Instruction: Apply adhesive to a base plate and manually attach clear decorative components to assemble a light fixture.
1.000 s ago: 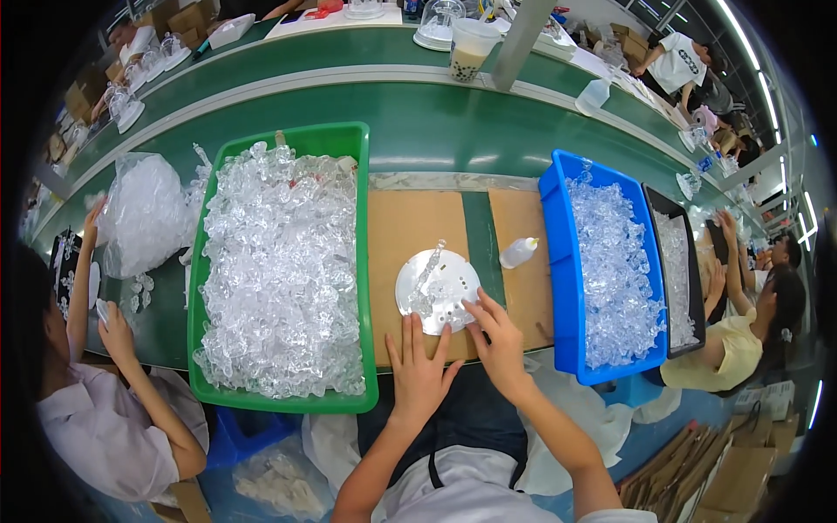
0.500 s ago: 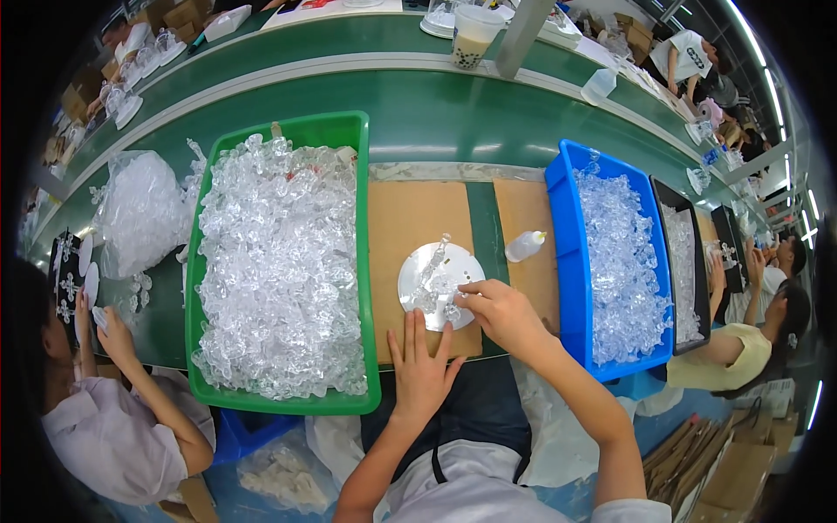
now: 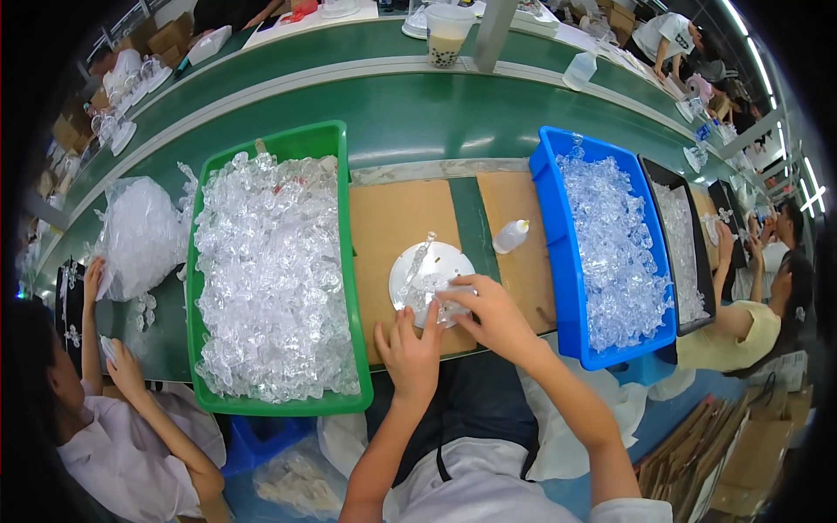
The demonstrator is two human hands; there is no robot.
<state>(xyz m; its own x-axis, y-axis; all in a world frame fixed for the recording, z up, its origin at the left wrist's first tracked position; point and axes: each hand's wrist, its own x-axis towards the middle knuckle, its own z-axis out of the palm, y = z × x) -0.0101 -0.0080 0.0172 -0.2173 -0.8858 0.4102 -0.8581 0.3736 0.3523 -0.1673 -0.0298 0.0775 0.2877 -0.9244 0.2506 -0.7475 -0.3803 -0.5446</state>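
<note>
A round white disc point(image 3: 404, 277) lies on the cardboard in front of me, with clear plastic pieces point(image 3: 423, 261) standing and lying on it. My right hand point(image 3: 494, 315) reaches in from the right, thumb and fingers curled around a clear plastic piece point(image 3: 449, 303) low on the disc. At the near left edge of the disc is my left hand point(image 3: 411, 356). Its fingers are apart, and the index fingertip touches or nearly touches the same piece. Part of that piece is hidden by my fingers.
A green bin point(image 3: 352, 349) of clear plastic parts stands left, a blue bin point(image 3: 551, 253) of similar parts right, beside a black tray point(image 3: 697, 324). A small white squeeze bottle point(image 3: 510, 236) stands near the disc. Co-workers sit on both sides; a cup point(image 3: 446, 39) stands on the far ledge.
My left hand has drawn its spread fingers in and upward to the clear piece. My right hand has opened its grip wider around it. The view has shifted slightly.
</note>
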